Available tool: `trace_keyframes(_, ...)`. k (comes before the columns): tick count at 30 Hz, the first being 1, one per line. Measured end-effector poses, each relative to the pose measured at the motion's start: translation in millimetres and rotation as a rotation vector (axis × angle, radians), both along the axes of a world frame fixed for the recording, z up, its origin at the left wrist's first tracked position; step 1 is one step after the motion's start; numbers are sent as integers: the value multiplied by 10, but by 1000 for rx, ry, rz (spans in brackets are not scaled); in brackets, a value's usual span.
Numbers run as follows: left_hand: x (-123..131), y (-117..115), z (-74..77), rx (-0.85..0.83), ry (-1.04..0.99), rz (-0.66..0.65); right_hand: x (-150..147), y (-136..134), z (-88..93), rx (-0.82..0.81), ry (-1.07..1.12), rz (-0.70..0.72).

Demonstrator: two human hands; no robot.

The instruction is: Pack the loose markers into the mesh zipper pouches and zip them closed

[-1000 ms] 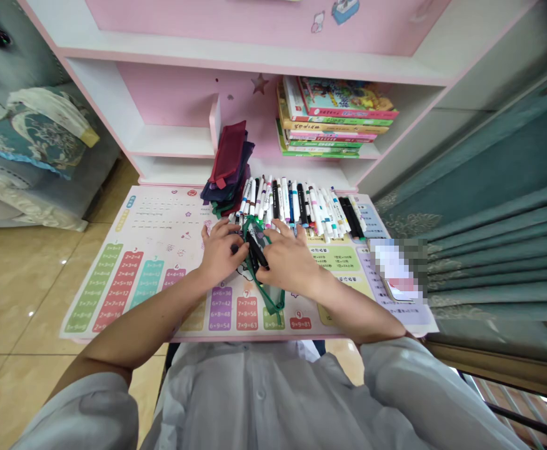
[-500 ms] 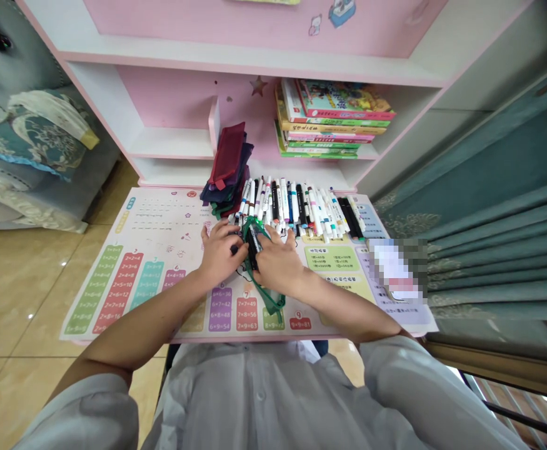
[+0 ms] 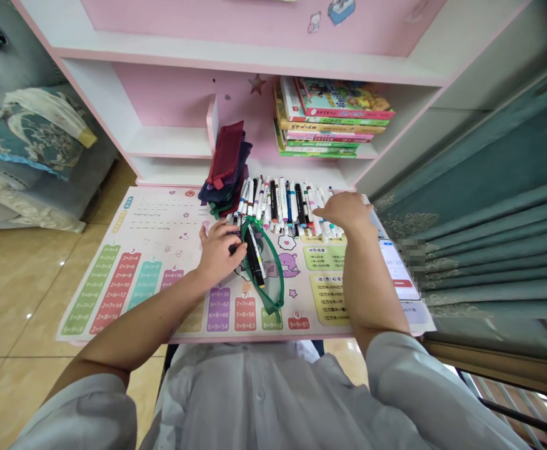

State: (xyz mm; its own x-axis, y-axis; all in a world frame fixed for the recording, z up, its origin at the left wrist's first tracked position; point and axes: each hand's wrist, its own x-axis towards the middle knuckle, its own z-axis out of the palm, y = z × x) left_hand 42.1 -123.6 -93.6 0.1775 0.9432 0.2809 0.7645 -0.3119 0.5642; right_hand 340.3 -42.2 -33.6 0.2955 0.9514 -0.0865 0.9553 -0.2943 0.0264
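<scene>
A green-edged mesh pouch (image 3: 277, 275) lies open on the desk with black and white markers (image 3: 254, 256) inside it. My left hand (image 3: 219, 251) is closed at the pouch's left edge, thumb and forefinger gripping it. A small black piece shows between those fingers; I cannot make out what it is. Over the right end of a long row of markers (image 3: 282, 200) reaches my right hand (image 3: 348, 211), back up. Its fingers point down to the markers there, and most of them are hidden, so any grip is unclear.
Dark red and navy mesh pouches (image 3: 226, 156) are piled behind the row, on the left. Stacked books (image 3: 334, 119) fill part of the shelf. A phone (image 3: 399, 272) lies at the desk's right side, near the curtain (image 3: 489, 206). A printed mat (image 3: 160, 237) covers the desk.
My right hand has left the pouch and moved right and away from me to the markers' right end. The pouch and its markers are now uncovered. My left hand stays in place.
</scene>
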Motion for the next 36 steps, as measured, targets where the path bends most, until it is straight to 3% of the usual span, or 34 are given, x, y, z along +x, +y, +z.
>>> trace_keyframes(3, 5, 0, 12, -9, 1, 0, 40, 49, -12, -146, 17, -59)
trace_keyframes(7, 8, -1, 23, -11, 13, -1, -45, 51, -1, -219, 27, -70)
trace_keyframes(12, 5, 4, 5, 0, -2, -2, -93, 46, -17, -208, 33, -49)
trace_keyframes(16, 3, 4, -3, 9, 0, -2, -133, -30, 77, -165, 25, -25)
trace_keyframes(19, 5, -1, 5, -1, 9, 2, -249, -208, 226, -86, 28, 63)
trace_keyframes(23, 11, -4, 18, 0, 3, 4, -525, -592, 434, 43, 80, 287)
trace_keyframes(26, 11, -2, 30, -4, -2, 1, -778, -866, 510, 2, 114, 494)
trace_keyframes(30, 1, -3, 45, -16, 7, -12, -1079, -1046, 431, -129, 97, 654)
trace_keyframes(36, -15, -1, 29, -8, 21, -22, -1290, -1035, 191, -116, 40, 659)
